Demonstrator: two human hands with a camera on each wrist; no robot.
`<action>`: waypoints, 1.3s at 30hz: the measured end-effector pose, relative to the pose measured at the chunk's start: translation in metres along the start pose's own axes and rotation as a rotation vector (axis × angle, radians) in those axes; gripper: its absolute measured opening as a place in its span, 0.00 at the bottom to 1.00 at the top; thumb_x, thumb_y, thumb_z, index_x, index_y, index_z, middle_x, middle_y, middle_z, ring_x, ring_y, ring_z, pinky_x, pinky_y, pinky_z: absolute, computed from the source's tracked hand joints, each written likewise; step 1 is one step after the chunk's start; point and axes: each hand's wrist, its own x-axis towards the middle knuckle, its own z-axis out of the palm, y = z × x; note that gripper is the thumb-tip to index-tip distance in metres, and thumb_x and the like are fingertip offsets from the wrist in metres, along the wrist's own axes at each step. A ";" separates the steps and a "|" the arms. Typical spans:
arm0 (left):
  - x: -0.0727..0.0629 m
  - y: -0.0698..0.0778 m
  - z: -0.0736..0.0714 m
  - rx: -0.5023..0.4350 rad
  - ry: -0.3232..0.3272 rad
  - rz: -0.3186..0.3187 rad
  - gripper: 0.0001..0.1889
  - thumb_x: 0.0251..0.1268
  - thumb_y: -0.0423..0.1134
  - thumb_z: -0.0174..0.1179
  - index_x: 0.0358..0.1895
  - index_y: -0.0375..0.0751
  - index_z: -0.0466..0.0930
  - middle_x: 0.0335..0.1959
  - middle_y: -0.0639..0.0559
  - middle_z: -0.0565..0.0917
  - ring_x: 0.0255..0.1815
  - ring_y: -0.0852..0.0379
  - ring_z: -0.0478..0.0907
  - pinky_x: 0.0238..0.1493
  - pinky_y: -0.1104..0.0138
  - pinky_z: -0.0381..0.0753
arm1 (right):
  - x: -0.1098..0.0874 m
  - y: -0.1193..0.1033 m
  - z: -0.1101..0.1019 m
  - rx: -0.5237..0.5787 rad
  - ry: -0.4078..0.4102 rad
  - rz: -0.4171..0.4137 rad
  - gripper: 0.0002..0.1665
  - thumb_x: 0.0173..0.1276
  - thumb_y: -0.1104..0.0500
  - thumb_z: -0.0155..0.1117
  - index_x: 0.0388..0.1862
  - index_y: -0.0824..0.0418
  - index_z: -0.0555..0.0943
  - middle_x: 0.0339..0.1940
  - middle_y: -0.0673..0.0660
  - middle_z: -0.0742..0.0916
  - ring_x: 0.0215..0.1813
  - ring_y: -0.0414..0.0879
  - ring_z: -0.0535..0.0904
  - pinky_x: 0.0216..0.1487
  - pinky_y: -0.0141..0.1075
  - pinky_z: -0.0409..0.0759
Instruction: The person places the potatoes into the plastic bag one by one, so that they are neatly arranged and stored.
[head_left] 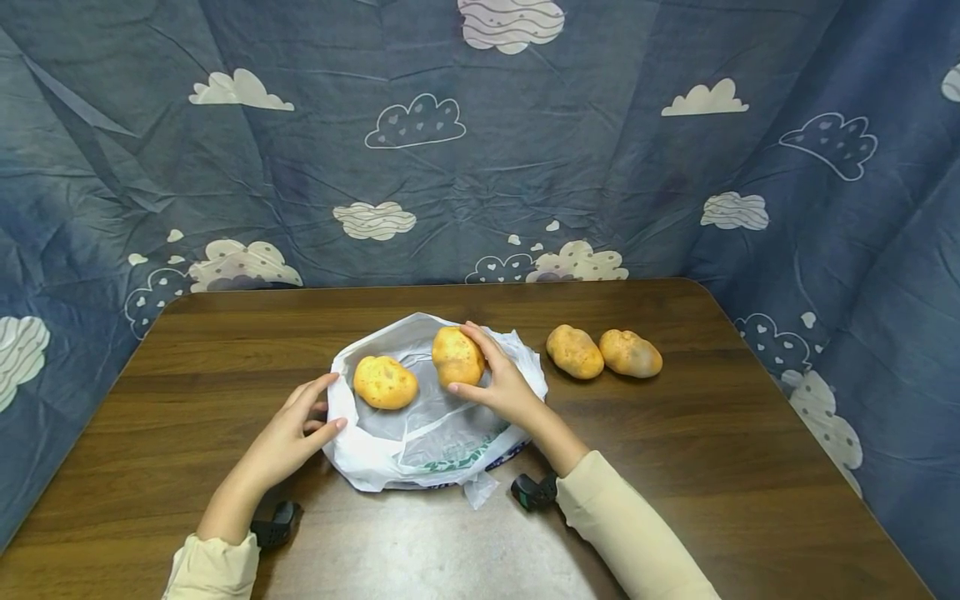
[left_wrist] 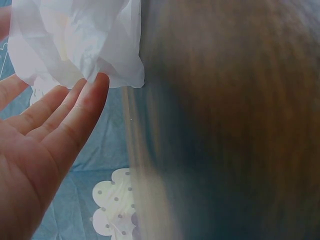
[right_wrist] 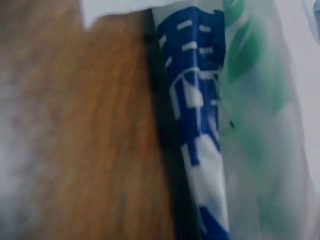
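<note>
In the head view a white plastic bag (head_left: 352,454) lies spread with its mouth facing up. One potato (head_left: 386,383) rests inside on the left. My right hand (head_left: 508,387) grips another potato (head_left: 454,352) between thumb and fingers, over the bag's right part. My left hand (head_left: 292,433) is at the bag's left rim, fingertips touching the plastic. From the left wrist, that hand's fingers (left_wrist: 75,115) look fairly straight against the white bag (left_wrist: 110,45). The right wrist view holds only the bag's blue and green print (right_wrist: 192,95) and tabletop; the right hand is out of it.
Two more potatoes, one (head_left: 575,352) beside the other (head_left: 631,354), lie on the brown wooden table (head_left: 720,467) right of the bag. A blue cloud-patterned curtain (head_left: 315,158) hangs behind the table's back edge. Black wrist devices are strapped on both wrists.
</note>
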 end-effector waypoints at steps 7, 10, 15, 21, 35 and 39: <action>0.000 -0.001 0.000 -0.002 -0.003 -0.002 0.32 0.60 0.37 0.58 0.67 0.38 0.55 0.60 0.37 0.61 0.50 0.42 0.71 0.45 0.57 0.76 | 0.006 0.004 0.005 -0.025 -0.016 -0.013 0.45 0.50 0.67 0.70 0.65 0.69 0.59 0.67 0.67 0.60 0.67 0.55 0.54 0.64 0.46 0.57; 0.000 -0.001 -0.001 -0.004 -0.001 0.005 0.33 0.60 0.36 0.58 0.67 0.37 0.54 0.60 0.36 0.61 0.50 0.42 0.70 0.44 0.57 0.77 | 0.009 0.006 0.007 -0.021 -0.030 -0.024 0.45 0.50 0.67 0.70 0.65 0.69 0.59 0.66 0.68 0.60 0.66 0.56 0.55 0.64 0.47 0.58; 0.000 -0.001 -0.001 -0.004 -0.002 0.012 0.33 0.60 0.35 0.59 0.66 0.35 0.54 0.60 0.36 0.60 0.50 0.42 0.70 0.44 0.58 0.77 | 0.014 0.010 0.011 0.013 -0.061 -0.022 0.44 0.50 0.69 0.69 0.65 0.71 0.59 0.66 0.69 0.60 0.64 0.57 0.59 0.60 0.47 0.64; 0.000 -0.001 0.000 -0.013 -0.001 0.012 0.33 0.60 0.35 0.58 0.66 0.36 0.55 0.60 0.37 0.61 0.49 0.43 0.70 0.44 0.58 0.77 | 0.016 0.010 0.014 0.038 -0.106 0.007 0.44 0.51 0.69 0.68 0.65 0.71 0.58 0.67 0.68 0.58 0.64 0.57 0.59 0.59 0.46 0.66; 0.001 -0.002 0.000 -0.011 0.002 0.013 0.33 0.60 0.34 0.59 0.66 0.35 0.54 0.59 0.36 0.61 0.49 0.43 0.71 0.44 0.58 0.77 | 0.025 0.046 0.023 0.047 -0.138 0.002 0.46 0.52 0.62 0.71 0.68 0.56 0.59 0.70 0.55 0.57 0.67 0.45 0.55 0.60 0.41 0.64; 0.001 -0.003 0.001 -0.012 0.002 0.012 0.33 0.59 0.34 0.59 0.66 0.35 0.54 0.59 0.36 0.61 0.49 0.43 0.70 0.44 0.58 0.77 | 0.026 0.046 0.024 0.052 -0.149 -0.007 0.46 0.52 0.62 0.70 0.68 0.60 0.58 0.70 0.57 0.58 0.66 0.48 0.57 0.61 0.43 0.64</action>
